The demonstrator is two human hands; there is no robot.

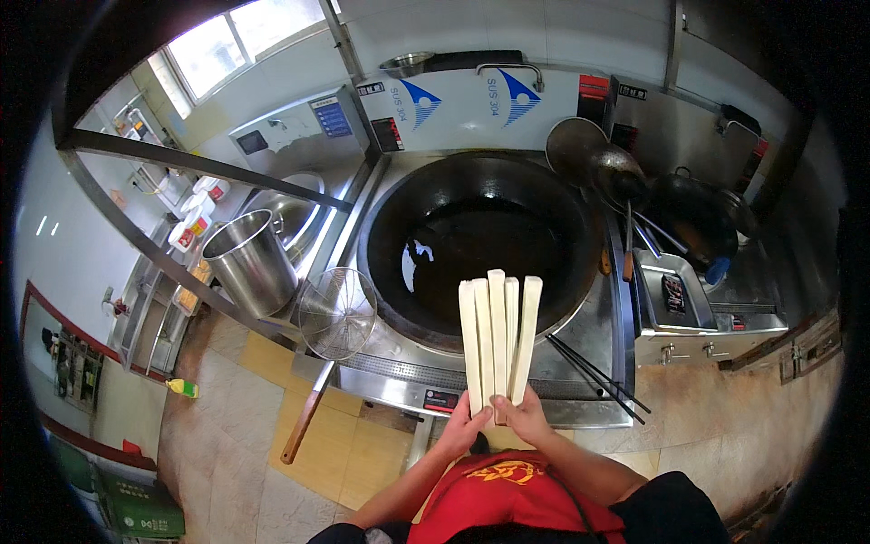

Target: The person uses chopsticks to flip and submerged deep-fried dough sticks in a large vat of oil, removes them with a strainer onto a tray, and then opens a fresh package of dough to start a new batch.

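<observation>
Several long pale sticks, perhaps raw dough or wood (497, 333), stand bunched upright between my hands. My left hand (469, 421) grips their lower left end and my right hand (523, 415) grips the lower right. Their tops reach over the near rim of a large dark wok (591, 279) set in a steel stove, with dark liquid inside. To the left, a wire skimmer (338, 313) with a wooden handle lies across the stove's edge. At the right, a pair of long black chopsticks (598, 378) rests on the steel, their ends past the front edge.
A tall steel pot (251, 265) stands left of the stove. Right of the wok are a perforated ladle (576, 146), a smaller black wok (686, 217) and a steel tray (652, 292) holding a dark package. A metal frame (204, 170) crosses the left side.
</observation>
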